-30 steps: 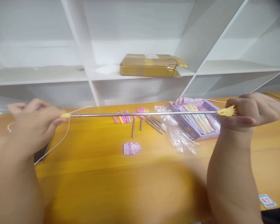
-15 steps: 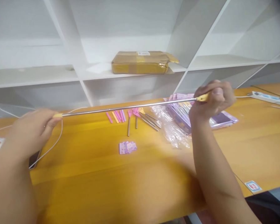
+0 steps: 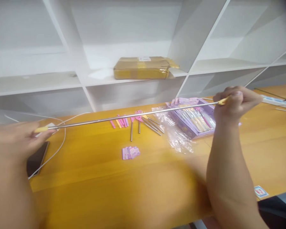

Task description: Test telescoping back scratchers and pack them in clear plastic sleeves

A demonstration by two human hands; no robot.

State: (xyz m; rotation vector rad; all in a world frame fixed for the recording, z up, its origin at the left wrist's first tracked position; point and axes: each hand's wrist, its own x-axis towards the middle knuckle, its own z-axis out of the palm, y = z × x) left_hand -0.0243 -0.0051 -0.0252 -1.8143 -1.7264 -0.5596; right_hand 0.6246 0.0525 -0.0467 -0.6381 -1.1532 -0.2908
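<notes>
A telescopic back scratcher (image 3: 133, 115) with a silver rod is stretched out level above the table. My left hand (image 3: 16, 138) is closed on its yellow grip at the left end. At the other end my right hand (image 3: 235, 100) is closed around the yellow head, whose tip the fingers hide. Beneath the rod lie several pink and yellow back scratchers (image 3: 139, 122) with short silver rods. Beside them are several pink, yellow and purple grip tubes (image 3: 120, 121). Closer to me is a small pile of purple printed cards (image 3: 130, 153).
A purple box (image 3: 193, 133) of wrapped items stands at the right, with crumpled clear plastic bags (image 3: 178, 138) beside it. A phone (image 3: 37, 160) and white cable (image 3: 64, 136) lie at left. A taped cardboard parcel (image 3: 143, 70) sits on the white shelf (image 3: 97, 81) behind.
My hands have moved further apart, the left one leftward and the right one rightward. More of the back scratcher's rod now shows, and the purple box is less covered by my arm.
</notes>
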